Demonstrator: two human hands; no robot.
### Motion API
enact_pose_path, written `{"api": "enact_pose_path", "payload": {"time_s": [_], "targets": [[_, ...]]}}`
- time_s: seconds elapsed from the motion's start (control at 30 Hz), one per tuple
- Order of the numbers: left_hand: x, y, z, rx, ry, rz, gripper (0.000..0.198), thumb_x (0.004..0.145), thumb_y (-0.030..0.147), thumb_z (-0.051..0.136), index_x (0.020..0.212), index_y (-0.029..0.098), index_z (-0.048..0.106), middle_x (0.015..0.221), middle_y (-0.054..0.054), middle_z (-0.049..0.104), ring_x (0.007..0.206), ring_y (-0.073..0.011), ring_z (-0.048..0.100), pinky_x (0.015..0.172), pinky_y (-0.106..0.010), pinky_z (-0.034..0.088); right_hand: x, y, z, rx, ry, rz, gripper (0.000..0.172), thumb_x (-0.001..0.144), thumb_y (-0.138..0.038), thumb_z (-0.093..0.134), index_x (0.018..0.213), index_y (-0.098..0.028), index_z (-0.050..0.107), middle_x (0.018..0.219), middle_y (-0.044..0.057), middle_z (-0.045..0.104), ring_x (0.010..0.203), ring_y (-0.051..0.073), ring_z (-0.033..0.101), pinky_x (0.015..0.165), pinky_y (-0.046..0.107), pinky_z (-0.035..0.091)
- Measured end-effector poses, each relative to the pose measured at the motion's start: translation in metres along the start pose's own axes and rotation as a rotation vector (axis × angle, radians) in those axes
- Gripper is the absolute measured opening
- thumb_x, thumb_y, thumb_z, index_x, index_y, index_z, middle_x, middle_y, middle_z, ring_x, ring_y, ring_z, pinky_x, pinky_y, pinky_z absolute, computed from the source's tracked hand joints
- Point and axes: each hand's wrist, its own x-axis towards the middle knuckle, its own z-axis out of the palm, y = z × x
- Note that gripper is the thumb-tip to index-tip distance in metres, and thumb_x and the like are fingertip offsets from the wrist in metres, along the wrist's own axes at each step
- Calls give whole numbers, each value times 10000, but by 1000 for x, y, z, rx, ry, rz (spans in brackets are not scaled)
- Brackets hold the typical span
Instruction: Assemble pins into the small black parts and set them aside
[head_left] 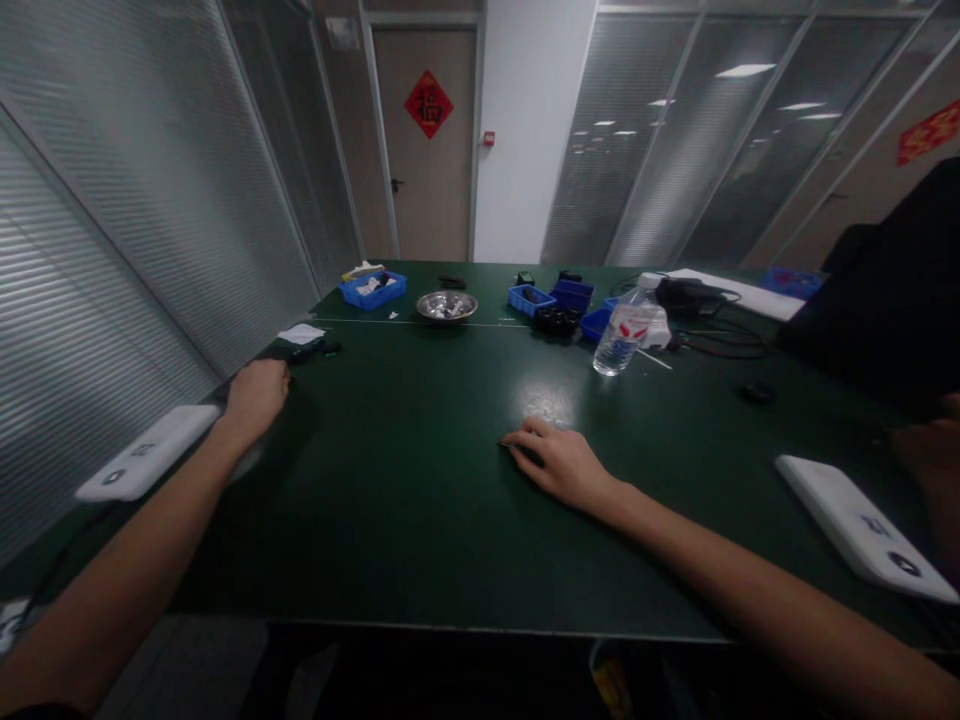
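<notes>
My right hand (556,458) rests on the dark green tabletop (390,470), fingers curled together. A small thin dark tip (503,444) pokes out past the fingertips; its kind cannot be made out. At the table's left edge, my left hand (257,392) is closed with the knuckles up, and what it holds, if anything, is hidden beneath it. Just beyond it lie small dark items (306,351) and a white paper (302,334). A white device like a power bank (150,452) sits beside the left wrist.
A steel bowl (447,308) and a blue basket (373,290) stand at the back. A water bottle (621,335) stands upright near blue trays (531,299) and cables (724,340). Right of my forearm lies another white device (862,525), near another person's hand (930,450).
</notes>
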Motion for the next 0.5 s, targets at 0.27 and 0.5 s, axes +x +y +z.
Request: {"api": "enact_pose_path", "payload": {"time_s": [0.27,0.5], "targets": [[-2,4,-2,-51,-8,-11,308,951,249,482,1034,53,706,1040,-183,681,950,-281,623,824,-350,469,-2,0,-4,11,5,-6,315,1034,-333,477,1277,-253,660,1148,71,633,824,153,633,722,284,504],[0,2,1,-140,-19,27,361,951,202,459,1186,79,704,1188,-170,677,1084,-315,625,922,-403,475,-1,2,-4,15,3,-6,320,1030,-334,484,1289,-257,657,1140,70,634,827,156,639,712,281,501]]}}
